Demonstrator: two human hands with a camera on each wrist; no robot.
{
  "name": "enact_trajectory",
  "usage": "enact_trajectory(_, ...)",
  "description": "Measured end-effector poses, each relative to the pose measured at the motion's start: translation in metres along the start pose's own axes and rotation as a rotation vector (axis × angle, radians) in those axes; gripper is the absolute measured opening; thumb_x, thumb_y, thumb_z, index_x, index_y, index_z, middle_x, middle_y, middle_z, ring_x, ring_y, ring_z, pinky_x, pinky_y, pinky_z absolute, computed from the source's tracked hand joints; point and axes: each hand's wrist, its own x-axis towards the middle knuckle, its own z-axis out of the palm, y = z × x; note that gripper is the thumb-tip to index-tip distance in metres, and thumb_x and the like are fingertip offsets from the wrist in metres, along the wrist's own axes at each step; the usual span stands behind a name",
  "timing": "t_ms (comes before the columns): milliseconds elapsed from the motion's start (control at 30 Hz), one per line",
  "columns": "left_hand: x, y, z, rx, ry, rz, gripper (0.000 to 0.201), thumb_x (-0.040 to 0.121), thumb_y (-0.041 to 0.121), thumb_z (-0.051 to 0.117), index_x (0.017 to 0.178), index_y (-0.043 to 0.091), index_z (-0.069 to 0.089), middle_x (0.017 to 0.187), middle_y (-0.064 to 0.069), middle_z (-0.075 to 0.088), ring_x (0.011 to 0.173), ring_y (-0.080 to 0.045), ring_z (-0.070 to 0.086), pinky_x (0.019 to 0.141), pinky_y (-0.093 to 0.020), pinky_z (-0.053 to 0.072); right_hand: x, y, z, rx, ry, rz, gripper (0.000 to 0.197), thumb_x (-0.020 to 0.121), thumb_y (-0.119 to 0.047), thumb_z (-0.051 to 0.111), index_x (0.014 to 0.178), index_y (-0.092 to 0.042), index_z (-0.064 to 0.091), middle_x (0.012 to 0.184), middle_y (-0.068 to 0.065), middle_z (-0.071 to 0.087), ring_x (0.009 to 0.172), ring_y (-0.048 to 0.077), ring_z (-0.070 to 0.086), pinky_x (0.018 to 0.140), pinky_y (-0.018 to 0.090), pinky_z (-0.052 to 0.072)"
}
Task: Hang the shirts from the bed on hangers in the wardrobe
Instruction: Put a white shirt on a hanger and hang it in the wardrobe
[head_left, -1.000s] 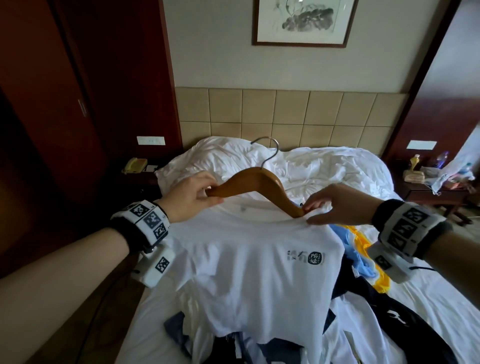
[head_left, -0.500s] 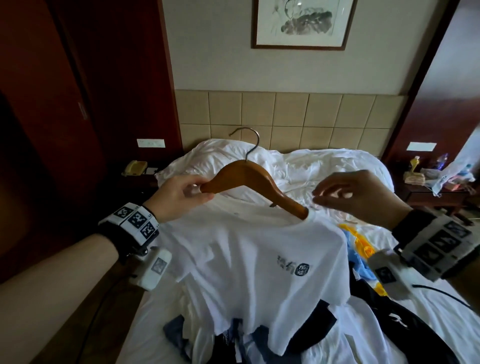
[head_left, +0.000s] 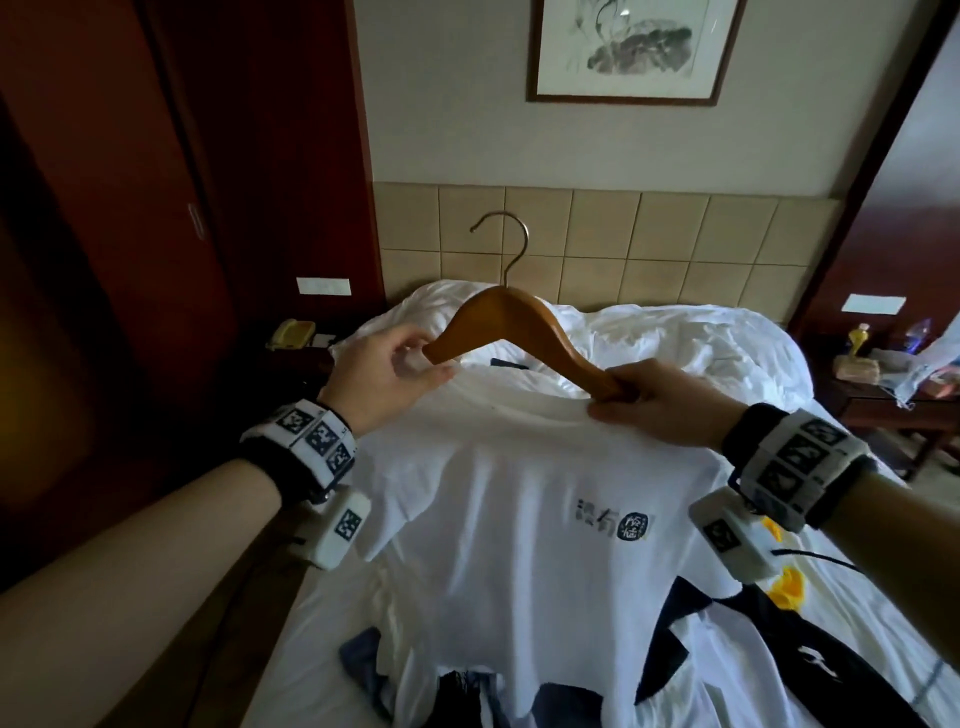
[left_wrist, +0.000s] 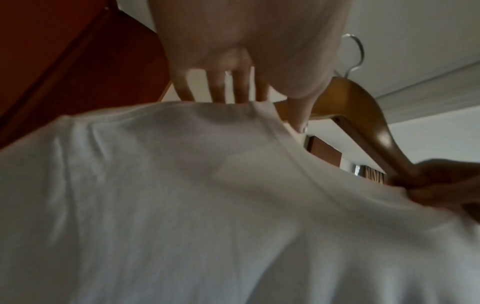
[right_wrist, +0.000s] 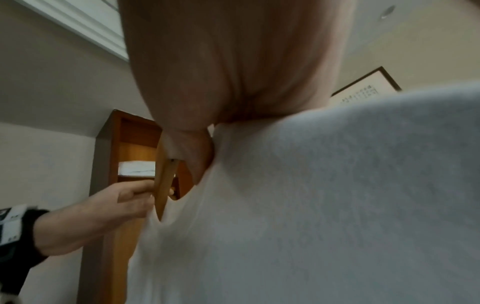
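- The wooden hanger (head_left: 524, 332) is being held up over the bed (head_left: 857, 613); its right arm is being pinched together with the collar of the white T-shirt (head_left: 519, 545) by the right hand (head_left: 660, 402), likely so that shoulder stays seated.
- The hanger's bare left end is being gripped by the left hand (head_left: 387, 374), just above the loose collar, probably for slipping it inside.
- Below both grips, more shirts are being left heaped on white bedding; beyond, a tiled headboard (head_left: 649, 239) and a framed picture (head_left: 628, 49) are being shown.
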Motion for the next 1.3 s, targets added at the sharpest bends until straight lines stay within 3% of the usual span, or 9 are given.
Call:
enact_trajectory(167, 0.0, 0.013, 0.018, 0.166, 0.06, 0.066, 0.024, 0.087, 0.03, 0.069, 0.097, 0.008, 0.067, 0.085, -0.01, 0.069, 0.081, -0.026, 0.064, 0.074, -0.039, 0.053, 0.005, 0.001, 0.008, 0.075, -0.022, 0.006, 0.031, 0.089, -0.026, 0.07, 0.071, -0.008, 0.053, 0.059, -0.008, 0.042, 0.054, 0.01, 0.04, 0.061, 0.026, 0.034)
enact_trajectory(333, 0.005, 0.03, 0.025, 0.143, 0.04, 0.187, 0.014, 0.09, 0.019, 0.066, 0.096, 0.007, 0.068, 0.077, 0.0, 0.063, 0.075, -0.02, 0.059, 0.068, -0.026, 0.038, 0.015, -0.022, -0.003, 0.06, 0.014, 0.005, 0.024, 0.085, -0.024, 0.076, 0.071, -0.022, 0.056, 0.062, -0.006, 0.059, 0.055, 0.012, 0.057, 0.062, 0.028, 0.045)
enact_trajectory(500, 0.015, 0.033, 0.028, 0.171, -0.166, 0.215, 0.013, 0.091, 0.013, 0.063, 0.104, 0.011, 0.062, 0.084, 0.002, 0.06, 0.085, -0.02, 0.061, 0.062, -0.015, 0.035, 0.022, -0.029, -0.006, 0.194, -0.066, 0.026, 0.007, 0.088, -0.002, 0.064, 0.084, -0.006, 0.059, 0.069, 0.004, 0.073, 0.065, 0.021, 0.071, 0.068, 0.034, 0.058)
enact_trajectory(633, 0.017, 0.005, 0.015, 0.234, -0.377, 0.166, 0.044, 0.09, 0.013, 0.063, 0.132, 0.023, 0.053, 0.119, 0.003, 0.063, 0.113, -0.015, 0.058, 0.096, -0.031, 0.046, 0.01, -0.018, -0.002, 0.264, -0.076, 0.078, 0.012, 0.089, 0.0, 0.064, 0.08, -0.006, 0.058, 0.058, -0.004, 0.065, 0.048, 0.007, 0.057, 0.048, 0.015, 0.04)
enact_trajectory(700, 0.017, 0.001, 0.011, 0.242, -0.38, 0.129, 0.04, 0.091, 0.02, 0.065, 0.129, 0.024, 0.055, 0.119, 0.003, 0.064, 0.113, -0.015, 0.058, 0.097, -0.033, 0.045, 0.008, -0.015, 0.002, 0.272, -0.067, 0.089, 0.012, 0.09, -0.001, 0.064, 0.08, -0.005, 0.058, 0.057, -0.004, 0.063, 0.047, 0.007, 0.055, 0.047, 0.016, 0.039)
enact_trajectory(933, 0.011, 0.029, 0.025, 0.193, -0.195, 0.228, 0.02, 0.088, 0.035, 0.069, 0.103, 0.023, 0.063, 0.08, 0.012, 0.062, 0.08, -0.011, 0.06, 0.074, -0.028, 0.048, 0.014, -0.012, -0.006, 0.238, -0.081, 0.094, 0.008, 0.089, -0.005, 0.066, 0.083, 0.0, 0.064, 0.066, 0.003, 0.067, 0.061, 0.017, 0.059, 0.061, 0.027, 0.046)
enact_trajectory(1033, 0.01, 0.033, 0.03, 0.229, -0.164, 0.258, 0.023, 0.089, 0.031, 0.068, 0.106, 0.018, 0.061, 0.076, 0.006, 0.063, 0.076, -0.016, 0.061, 0.07, -0.029, 0.046, 0.012, -0.01, -0.006, 0.223, -0.06, 0.093, 0.01, 0.087, -0.007, 0.071, 0.079, -0.007, 0.065, 0.062, -0.004, 0.067, 0.057, 0.012, 0.057, 0.062, 0.025, 0.045)
enact_trajectory(1167, 0.01, 0.033, 0.029, 0.288, -0.139, 0.256, 0.024, 0.091, 0.028, 0.065, 0.11, 0.014, 0.059, 0.064, 0.016, 0.047, 0.067, -0.015, 0.056, 0.067, -0.029, 0.043, 0.014, -0.008, -0.013, 0.015, -0.03, 0.071, 0.017, 0.084, -0.031, 0.078, 0.072, -0.025, 0.066, 0.065, -0.003, 0.064, 0.062, 0.009, 0.055, 0.069, 0.027, 0.043)
enact_trajectory(1300, 0.006, 0.028, 0.014, 0.347, -0.133, 0.153, 0.024, 0.093, 0.027, 0.061, 0.113, 0.014, 0.057, 0.07, 0.009, 0.05, 0.073, -0.022, 0.06, 0.066, -0.03, 0.043, 0.029, -0.025, -0.017, -0.114, -0.15, 0.051, 0.033, 0.086, -0.044, 0.072, 0.089, -0.011, 0.068, 0.085, 0.006, 0.069, 0.079, 0.022, 0.064, 0.079, 0.034, 0.048)
